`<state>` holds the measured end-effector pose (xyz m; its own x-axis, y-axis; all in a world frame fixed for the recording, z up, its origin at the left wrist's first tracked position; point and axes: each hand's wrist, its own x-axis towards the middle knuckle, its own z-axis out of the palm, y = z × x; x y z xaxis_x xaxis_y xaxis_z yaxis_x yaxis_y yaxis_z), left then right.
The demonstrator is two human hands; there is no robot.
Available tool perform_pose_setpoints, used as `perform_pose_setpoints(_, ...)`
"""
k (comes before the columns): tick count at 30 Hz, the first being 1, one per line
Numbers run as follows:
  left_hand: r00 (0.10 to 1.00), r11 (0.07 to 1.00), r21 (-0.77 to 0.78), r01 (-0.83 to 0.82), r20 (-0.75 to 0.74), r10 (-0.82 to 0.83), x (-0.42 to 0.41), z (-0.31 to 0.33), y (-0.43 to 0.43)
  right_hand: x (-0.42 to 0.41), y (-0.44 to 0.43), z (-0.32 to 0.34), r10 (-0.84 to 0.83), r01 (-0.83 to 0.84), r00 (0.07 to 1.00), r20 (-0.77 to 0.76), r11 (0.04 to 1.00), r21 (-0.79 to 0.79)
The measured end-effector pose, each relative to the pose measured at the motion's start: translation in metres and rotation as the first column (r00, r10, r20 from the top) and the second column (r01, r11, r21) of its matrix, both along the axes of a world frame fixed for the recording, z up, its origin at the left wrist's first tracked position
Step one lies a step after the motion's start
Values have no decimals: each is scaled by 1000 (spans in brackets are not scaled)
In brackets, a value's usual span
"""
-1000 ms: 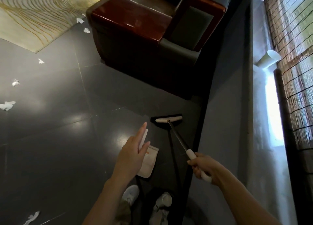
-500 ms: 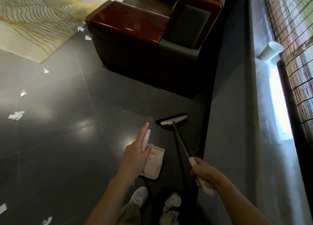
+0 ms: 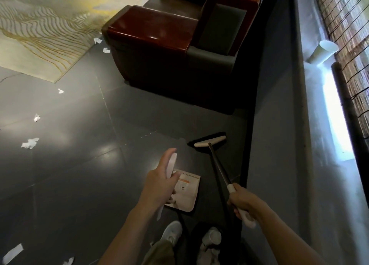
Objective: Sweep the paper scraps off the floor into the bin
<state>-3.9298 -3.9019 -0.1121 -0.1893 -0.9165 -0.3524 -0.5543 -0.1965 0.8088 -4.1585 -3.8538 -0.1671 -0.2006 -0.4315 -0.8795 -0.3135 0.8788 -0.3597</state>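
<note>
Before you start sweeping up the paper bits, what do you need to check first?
1. Broom held: ok, the right hand grips the long-handled cream-headed broom.
2. Dustpan held: ok, the left hand pinches the beige plastic dustpan by its white handle.
3. Broom beside scraps: not ok, the white paper scraps lie far left.
4. Path clear: ok, the brown-and-grey armchair stands aside.
5. Found the bin: cannot tell, none in view.

Armchair, rug and a cup by the window.
On my feed I see a grey armchair (image 3: pixel 159 51) with glossy red-brown wooden arms standing just beside the corner of a pale rug (image 3: pixel 40 35) with wavy gold lines. Well apart to the right, a white paper cup (image 3: pixel 322 52) sits on the window ledge (image 3: pixel 311 125), just beside a slatted blind (image 3: pixel 349 35).
</note>
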Motion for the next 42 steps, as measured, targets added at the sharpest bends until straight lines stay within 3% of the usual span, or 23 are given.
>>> perform_pose_setpoints(8,994,984,-172,37,103,-20,-5,-8,6,-16,-2,-1,-28,27,1000,12,999,22)
perform_pose_setpoints(10,991,990,-140,35,132,-17,-7,-6,5,-18,-3,-2,-38,38,999,16,999,31)
perform_pose_setpoints(15,997,1000,20,15,-81,-13,-8,2,5,-18,-3,3,-25,25,1000,4,1000,-18)
perform_pose_setpoints(24,986,980,-112,-162,12,164,9,15,28,-3,-13,54,-90,103,990,107,987,-125)
perform_pose_setpoints(30,985,972,-172,-161,28,169,43,42,65,28,-2,80,28,-9,995,96,980,-197)
perform_pose_setpoints(36,944,917,-255,-306,41,326,96,56,92,84,8,89,202,-183,977,68,959,-218)
perform_pose_setpoints(42,920,899,-228,-373,33,390,140,52,100,132,13,98,343,-322,937,62,920,-222)
